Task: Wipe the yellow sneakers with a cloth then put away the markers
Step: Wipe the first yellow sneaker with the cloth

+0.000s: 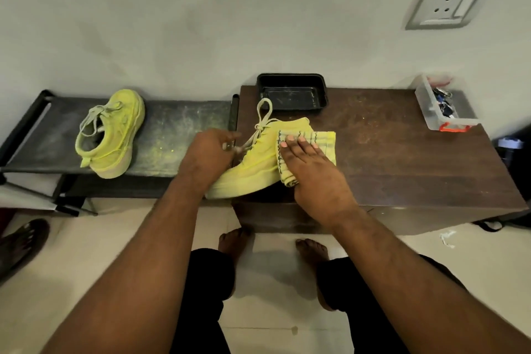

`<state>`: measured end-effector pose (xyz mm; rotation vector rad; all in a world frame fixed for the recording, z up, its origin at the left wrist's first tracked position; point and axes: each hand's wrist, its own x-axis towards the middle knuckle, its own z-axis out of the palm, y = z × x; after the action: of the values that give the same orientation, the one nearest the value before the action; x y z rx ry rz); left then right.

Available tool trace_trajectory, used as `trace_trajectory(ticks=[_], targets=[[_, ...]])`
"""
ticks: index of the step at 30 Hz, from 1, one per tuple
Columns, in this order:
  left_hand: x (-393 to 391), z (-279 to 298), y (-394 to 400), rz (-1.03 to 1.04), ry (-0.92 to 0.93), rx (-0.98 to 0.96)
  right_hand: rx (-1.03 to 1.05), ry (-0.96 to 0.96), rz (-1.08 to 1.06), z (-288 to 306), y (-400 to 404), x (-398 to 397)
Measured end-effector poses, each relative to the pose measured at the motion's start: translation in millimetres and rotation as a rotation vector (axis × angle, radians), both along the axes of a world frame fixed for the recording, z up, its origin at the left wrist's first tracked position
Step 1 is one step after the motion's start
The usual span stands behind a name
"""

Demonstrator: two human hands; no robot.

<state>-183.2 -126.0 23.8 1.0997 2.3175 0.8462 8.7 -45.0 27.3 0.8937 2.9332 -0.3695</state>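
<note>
One yellow sneaker (pixel 253 164) lies on its side at the left front corner of the brown table (pixel 402 158). My left hand (pixel 208 152) grips its heel end, fingers curled near the laces. A folded yellow striped cloth (pixel 321 141) lies over the sneaker's toe, and my right hand (pixel 313 169) presses it down with straight fingers. The second yellow sneaker (pixel 112 132) stands alone on the dark bench (pixel 184 123) to the left. No markers are plainly visible.
A black tray (pixel 291 92) sits at the table's back edge against the wall. A clear plastic box (pixel 442 106) with small dark items stands at the back right corner. My bare feet are below the table front; another person's foot is at far left.
</note>
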Motion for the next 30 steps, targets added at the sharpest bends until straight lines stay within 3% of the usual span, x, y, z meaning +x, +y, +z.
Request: trace_trajectory(ticks=[3,8,12,16,22,27,30], targets=[[-3.2,15.3,-20.8,0.121,0.029,0.039,-0.048,0.006,-0.014,2.3,2.9,-5.0],[25.7,7.2,-72.3,0.069,0.027,-0.237,-0.095,0.026,-0.068,1.6,4.1,-12.2],[40.6,0.6,-71.8,0.252,-0.091,-0.064,-0.103,0.041,-0.072,-0.9,4.1,-17.0],[43.4,3.0,-68.6,0.253,-0.112,-0.067,-0.098,0.110,-0.062,3.8,-0.1,-15.3],[33.0,-2.6,-73.8,0.190,-0.065,-0.097,-0.062,0.146,0.388,0.6,-63.5,-32.4],[32.8,-0.7,-73.3,0.190,-0.089,-0.068,-0.084,0.139,0.271,6.0,-50.9,-32.0],[32.6,3.1,-68.1,0.207,-0.120,-0.051,-0.085,0.081,0.097,14.4,-28.0,-21.4]])
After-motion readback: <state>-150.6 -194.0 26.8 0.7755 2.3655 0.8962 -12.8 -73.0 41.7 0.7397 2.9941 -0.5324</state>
